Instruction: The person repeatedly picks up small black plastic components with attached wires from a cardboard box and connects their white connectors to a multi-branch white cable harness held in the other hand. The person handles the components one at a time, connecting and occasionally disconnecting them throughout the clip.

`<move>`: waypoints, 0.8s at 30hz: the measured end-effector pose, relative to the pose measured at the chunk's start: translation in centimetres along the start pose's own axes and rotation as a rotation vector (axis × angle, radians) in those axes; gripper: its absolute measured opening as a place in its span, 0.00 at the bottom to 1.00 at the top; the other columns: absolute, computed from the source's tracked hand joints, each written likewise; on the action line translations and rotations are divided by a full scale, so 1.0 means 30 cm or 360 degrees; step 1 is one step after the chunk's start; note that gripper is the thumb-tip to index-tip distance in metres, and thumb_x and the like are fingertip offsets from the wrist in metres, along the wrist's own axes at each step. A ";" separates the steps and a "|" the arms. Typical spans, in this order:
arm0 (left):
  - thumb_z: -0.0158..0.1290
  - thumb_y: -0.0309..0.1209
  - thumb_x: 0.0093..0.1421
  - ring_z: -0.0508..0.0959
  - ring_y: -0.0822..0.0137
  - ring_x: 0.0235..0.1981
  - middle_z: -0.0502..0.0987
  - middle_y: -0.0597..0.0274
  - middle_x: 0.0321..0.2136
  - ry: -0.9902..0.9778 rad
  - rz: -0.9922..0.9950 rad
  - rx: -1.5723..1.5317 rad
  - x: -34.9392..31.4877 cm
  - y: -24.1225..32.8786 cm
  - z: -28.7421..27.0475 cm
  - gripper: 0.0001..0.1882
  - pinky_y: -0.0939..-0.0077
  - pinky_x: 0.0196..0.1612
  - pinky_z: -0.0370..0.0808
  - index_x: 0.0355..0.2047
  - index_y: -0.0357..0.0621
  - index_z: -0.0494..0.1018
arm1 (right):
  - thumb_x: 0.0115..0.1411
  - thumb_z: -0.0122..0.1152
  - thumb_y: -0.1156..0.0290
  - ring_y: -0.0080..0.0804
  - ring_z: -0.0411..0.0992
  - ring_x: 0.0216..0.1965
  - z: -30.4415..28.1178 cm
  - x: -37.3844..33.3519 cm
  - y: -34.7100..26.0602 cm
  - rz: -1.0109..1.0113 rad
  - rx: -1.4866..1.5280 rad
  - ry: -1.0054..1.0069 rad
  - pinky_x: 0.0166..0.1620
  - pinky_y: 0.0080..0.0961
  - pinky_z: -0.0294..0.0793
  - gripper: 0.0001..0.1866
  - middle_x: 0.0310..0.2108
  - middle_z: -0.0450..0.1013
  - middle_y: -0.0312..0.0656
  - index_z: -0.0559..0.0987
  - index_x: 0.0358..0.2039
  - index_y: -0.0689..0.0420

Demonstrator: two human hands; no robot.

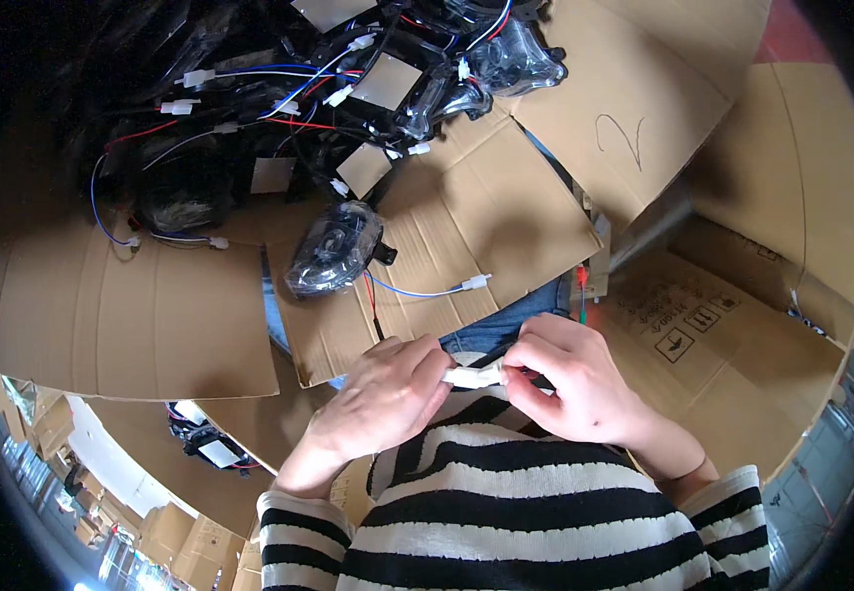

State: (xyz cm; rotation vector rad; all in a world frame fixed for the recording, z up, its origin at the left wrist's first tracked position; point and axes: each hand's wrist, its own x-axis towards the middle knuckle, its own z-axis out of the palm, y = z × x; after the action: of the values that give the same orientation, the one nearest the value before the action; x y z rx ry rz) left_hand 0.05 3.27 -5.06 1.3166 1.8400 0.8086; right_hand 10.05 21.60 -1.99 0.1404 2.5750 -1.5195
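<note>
In front of my striped top, a white plastic wire connector [474, 375] bridges the gap between my two hands. My left hand [383, 396] pinches its left end with curled fingers. At the other end, my right hand [573, 379] is closed on it between thumb and forefinger. Whether it is one piece or two joined halves I cannot tell. Just beyond my left hand lies a headlight unit [333, 251] wrapped in clear film. A thin lead runs from it down to that hand. Its blue and white lead ends in a loose white plug [475, 282] on the cardboard.
Several film-wrapped lamp units [521, 59] with wires and white plugs pile up at the far side. Cardboard flaps [122, 320] spread around me. An open carton [722, 345] stands at right. Another lamp [212, 441] sits in a box at lower left.
</note>
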 end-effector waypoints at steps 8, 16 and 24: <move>0.51 0.24 0.48 0.70 0.54 0.24 0.64 0.54 0.23 -0.0026 -0.0056 -0.0069 0.009 -0.008 0.002 0.09 0.64 0.29 0.67 0.28 0.37 0.63 | 0.43 0.56 0.80 0.39 0.63 0.20 0.030 -0.004 0.020 -0.0097 -0.0072 0.0256 0.23 0.32 0.61 0.06 0.18 0.63 0.42 0.69 0.23 0.59; 0.50 0.25 0.50 0.70 0.52 0.25 0.65 0.53 0.24 -0.0038 -0.0087 -0.0146 0.021 -0.014 0.006 0.09 0.61 0.30 0.67 0.30 0.37 0.63 | 0.43 0.56 0.79 0.41 0.64 0.20 0.056 -0.018 0.027 -0.0065 -0.0082 0.0326 0.23 0.33 0.61 0.07 0.19 0.63 0.42 0.68 0.23 0.59; 0.51 0.26 0.49 0.70 0.53 0.25 0.65 0.53 0.23 0.0056 -0.0086 -0.0179 0.018 0.002 -0.001 0.08 0.62 0.30 0.67 0.29 0.37 0.64 | 0.46 0.56 0.78 0.42 0.64 0.19 0.050 -0.007 0.025 -0.0043 -0.0044 0.0217 0.21 0.34 0.62 0.06 0.18 0.63 0.43 0.69 0.26 0.60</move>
State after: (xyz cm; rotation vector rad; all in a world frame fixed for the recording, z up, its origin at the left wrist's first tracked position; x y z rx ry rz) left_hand -0.06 3.80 -5.10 1.1841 1.8215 0.8982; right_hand 10.50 20.63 -3.31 0.2139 2.7120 -1.5336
